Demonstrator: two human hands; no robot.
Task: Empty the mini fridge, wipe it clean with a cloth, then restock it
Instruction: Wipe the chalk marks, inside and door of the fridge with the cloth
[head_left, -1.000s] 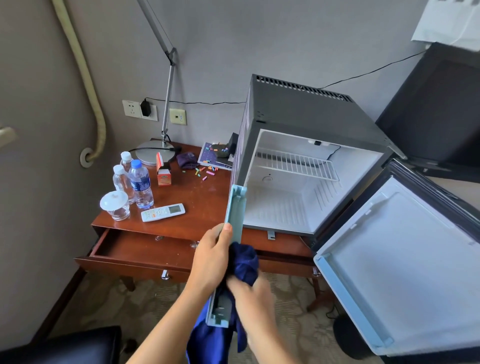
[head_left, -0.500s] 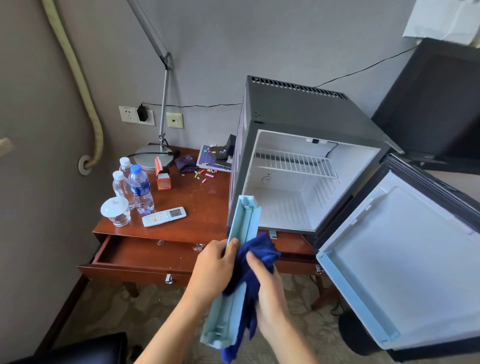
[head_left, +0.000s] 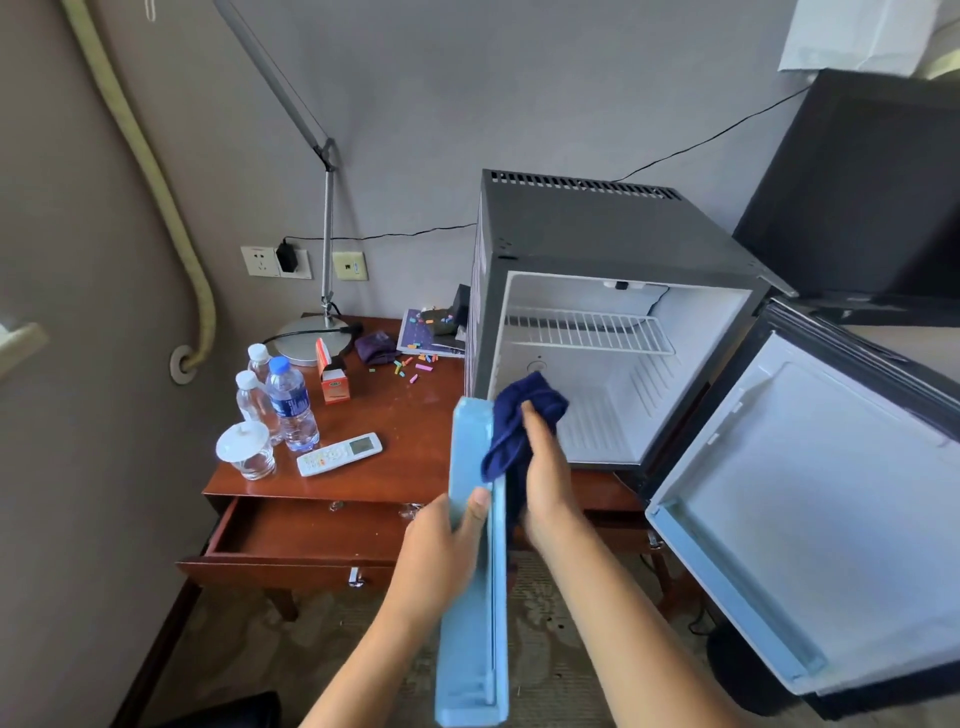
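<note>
Door shelf: the light blue door shelf (head_left: 474, 561), a long plastic bin, stood almost upright in front of the person, with its top end near the left front corner of the mini fridge (head_left: 597, 249) and its lower end near the bottom of the view.
Left hand: the left hand (head_left: 441, 551) gripped the shelf around its middle, from the left side; the thumb lay over the front face and the fingers went behind, where they were hidden.
Cloth: the dark blue cloth (head_left: 519, 421) was bunched against the upper right edge of the shelf, above the left hand's grip.
Right hand: the right hand (head_left: 545, 467) held the cloth with curled fingers and pressed it to the shelf; the forearm came up from the lower right of the view. How much of the cloth was inside the palm I could not tell.
Fridge: it stood on the right part of the wooden table (head_left: 395, 415), with its door (head_left: 831, 519) swung wide open to the right. Inside was only a white wire rack (head_left: 587, 330) in the upper part.
Table, left side: three water bottles (head_left: 291, 405), a lidded glass (head_left: 247, 452) and a white remote (head_left: 338, 453) stood near the left front edge. Farther back was a small orange box (head_left: 332, 376), a lamp base (head_left: 311, 338) and scattered coloured bits (head_left: 413, 364).
Drawer: the drawer (head_left: 311, 540) under the table top was pulled out toward the person.
</note>
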